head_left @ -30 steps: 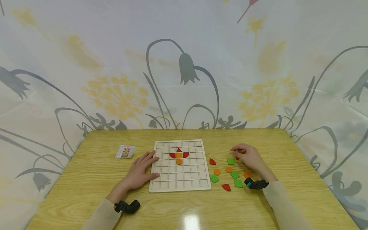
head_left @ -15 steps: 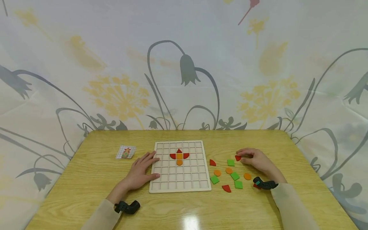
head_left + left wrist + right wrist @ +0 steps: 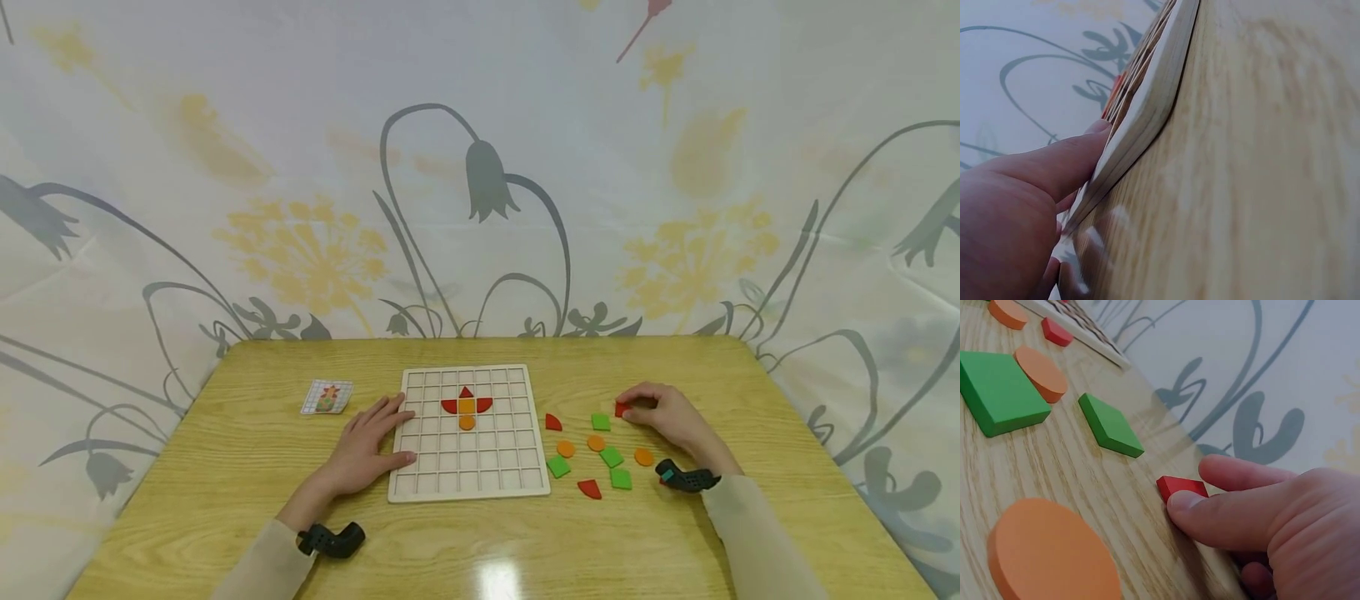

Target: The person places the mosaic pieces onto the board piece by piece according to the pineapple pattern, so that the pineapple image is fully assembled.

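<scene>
- your right hand (image 3: 660,415) pinches a small red piece (image 3: 1179,485) between thumb and forefinger, with only a narrow gap between the tips; you can't tell here whether the piece clears the table (image 3: 420,546).
- that red piece is at the far right of the loose tiles, just beside a green square (image 3: 600,422).
- your left hand (image 3: 365,450) lies with its fingers spread and pinches nothing; its fingertips and thumb rest on the left edge of the pale gridded board (image 3: 498,460).
- on your board sit a red triangle (image 3: 467,392), an orange square (image 3: 467,406) below it with a red wing-shaped piece (image 3: 484,405) on either side, and an orange disc (image 3: 467,422) beneath.
- between the board and your right wrist you have scattered green squares, orange discs and red quarter-rounds, one red bit mostly hidden by your black wristband (image 3: 686,477).
- a small printed card (image 3: 327,397) lies left of your board, apart from it.
</scene>
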`<state>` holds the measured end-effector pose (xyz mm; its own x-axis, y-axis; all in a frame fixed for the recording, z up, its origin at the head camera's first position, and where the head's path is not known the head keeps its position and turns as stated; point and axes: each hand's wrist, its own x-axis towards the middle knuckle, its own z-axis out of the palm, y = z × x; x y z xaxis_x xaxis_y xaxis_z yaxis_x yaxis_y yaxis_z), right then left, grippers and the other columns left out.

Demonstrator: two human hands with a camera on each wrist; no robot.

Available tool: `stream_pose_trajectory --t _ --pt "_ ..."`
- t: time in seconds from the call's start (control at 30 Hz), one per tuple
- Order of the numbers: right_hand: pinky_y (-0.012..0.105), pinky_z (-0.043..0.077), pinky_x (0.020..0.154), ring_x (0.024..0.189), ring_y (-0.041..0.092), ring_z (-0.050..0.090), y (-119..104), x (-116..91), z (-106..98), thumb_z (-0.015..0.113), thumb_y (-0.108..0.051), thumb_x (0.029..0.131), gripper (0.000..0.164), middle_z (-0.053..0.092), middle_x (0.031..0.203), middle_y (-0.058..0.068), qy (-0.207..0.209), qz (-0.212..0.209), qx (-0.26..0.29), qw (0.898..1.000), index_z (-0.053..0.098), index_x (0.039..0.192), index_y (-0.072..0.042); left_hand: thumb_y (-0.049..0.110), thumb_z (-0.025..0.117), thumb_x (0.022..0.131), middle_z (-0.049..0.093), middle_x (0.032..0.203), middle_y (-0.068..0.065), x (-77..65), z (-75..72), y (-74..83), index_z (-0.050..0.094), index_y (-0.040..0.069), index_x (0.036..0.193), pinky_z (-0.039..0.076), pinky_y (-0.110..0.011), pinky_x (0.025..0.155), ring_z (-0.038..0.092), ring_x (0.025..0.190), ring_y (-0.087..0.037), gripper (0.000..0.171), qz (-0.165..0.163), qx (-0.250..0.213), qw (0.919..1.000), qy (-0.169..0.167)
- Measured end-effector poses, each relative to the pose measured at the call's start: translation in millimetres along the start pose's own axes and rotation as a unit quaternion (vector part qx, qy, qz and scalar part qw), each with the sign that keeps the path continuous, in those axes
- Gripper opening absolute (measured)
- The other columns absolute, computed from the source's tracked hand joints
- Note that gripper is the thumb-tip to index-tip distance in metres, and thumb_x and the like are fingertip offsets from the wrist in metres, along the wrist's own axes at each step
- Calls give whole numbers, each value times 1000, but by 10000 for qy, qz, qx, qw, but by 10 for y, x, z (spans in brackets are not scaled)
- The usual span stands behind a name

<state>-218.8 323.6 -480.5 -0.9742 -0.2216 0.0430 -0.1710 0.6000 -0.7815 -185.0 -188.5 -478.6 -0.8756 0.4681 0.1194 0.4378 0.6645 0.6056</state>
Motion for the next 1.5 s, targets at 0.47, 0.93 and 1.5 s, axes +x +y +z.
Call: stream_pose_trajectory --t 0.47,0.93,1.5 --pt "30 48 82 96 23 60 -77 1 -29 73 -12 92 29 66 111 14 -214 254 123 9994 69 118 1 39 69 94 27 161 -15 2 13 1 50 8 147 10 -68 111 16 148 -41 65 17 24 10000 18" --pt "26 47 76 88 21 60 -45 -14 -75 67 -15 97 17 69 103 9 31 249 117 9996 69 108 -2 39 69 93 26 162 -13 7 21 -30 50 9 148 10 -68 111 16 149 -40 65 32 -16 10000 29" --pt "27 53 74 96 27 68 -394 102 100 67 -11 96 29 67 117 20 73 -29 488 9988 68 121 3 40 69 93 27 162 -12 1 23 -38 50 10 147 11 -68 110 17 148 -40 65 15 48 10000 64"
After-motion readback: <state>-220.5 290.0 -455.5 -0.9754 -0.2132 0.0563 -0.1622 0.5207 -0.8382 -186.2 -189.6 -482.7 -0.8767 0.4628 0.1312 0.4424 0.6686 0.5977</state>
